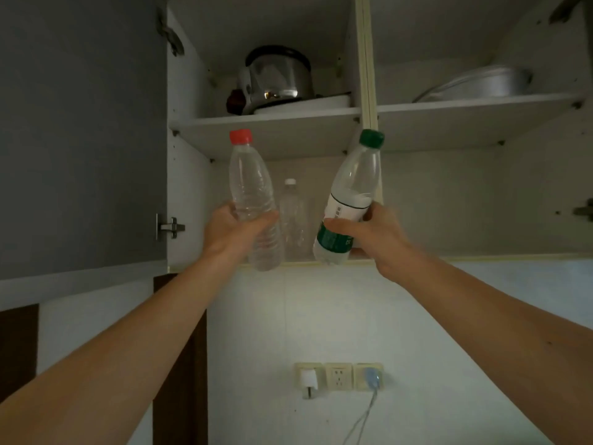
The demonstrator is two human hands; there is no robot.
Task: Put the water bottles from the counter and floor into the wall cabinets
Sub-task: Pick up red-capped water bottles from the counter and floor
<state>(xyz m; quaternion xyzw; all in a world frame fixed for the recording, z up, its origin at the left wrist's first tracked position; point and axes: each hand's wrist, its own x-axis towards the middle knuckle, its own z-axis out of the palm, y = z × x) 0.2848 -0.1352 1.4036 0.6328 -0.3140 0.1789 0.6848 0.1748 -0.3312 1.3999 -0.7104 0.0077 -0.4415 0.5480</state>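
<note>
Left hand (232, 228) grips clear red-capped plastic bottle (253, 200), right hand (369, 234) grips green-capped, green-labelled bottle (348, 200) — both just before white-capped clear bottle (292, 216) on lower cabinet shelf. Set upright either side of it — don't knock it.

Both hands (231, 226) raised, fingers curled

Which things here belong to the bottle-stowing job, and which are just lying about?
Part of the job:
- red-capped bottle, held by the left hand
- green-capped bottle, held by the right hand
- white-capped bottle, already on the lower shelf
- wall cabinet

Just lying about:
- rice cooker
- metal basin
- wall sockets
</note>
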